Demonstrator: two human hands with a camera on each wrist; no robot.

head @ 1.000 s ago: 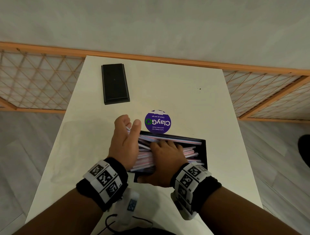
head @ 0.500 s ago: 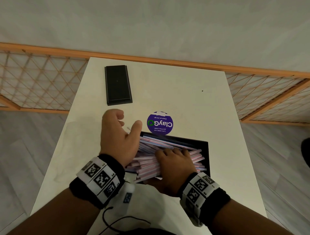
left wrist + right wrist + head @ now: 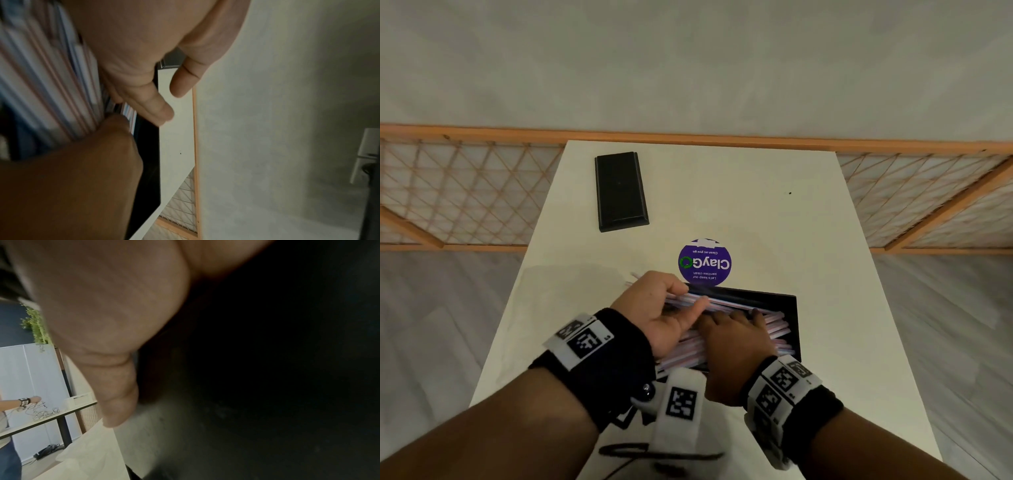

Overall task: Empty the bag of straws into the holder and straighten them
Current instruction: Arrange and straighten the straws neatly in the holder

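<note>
On the white surface [image 3: 791, 240], which stands against an orange-framed lattice railing [image 3: 465, 192], a black open holder [image 3: 792, 318] lies near the front edge, filled with pink, white and blue striped straws [image 3: 774, 323] lying lengthwise across it. A black rectangular lid [image 3: 620, 192] rests well apart from it, toward the far left corner. Between the two, just beside the holder's far wall, sits a round purple sticker [image 3: 704, 262] printed "ClayGo". The left hand [image 3: 657, 308] reaches over the left end of the holder, its thumb laid along the top straws and its fingers curled round the ends of the bundle that poke out past the holder's left side; the left wrist view, blurred, shows the fingers [image 3: 152, 104] against the holder's dark wall. The right hand [image 3: 736, 337] lies palm down on the middle of the straws, fingers spread fairly flat and pressing on them rather than closed round any. Both wrists carry black bands with white coded markers [image 3: 582, 339].
</note>
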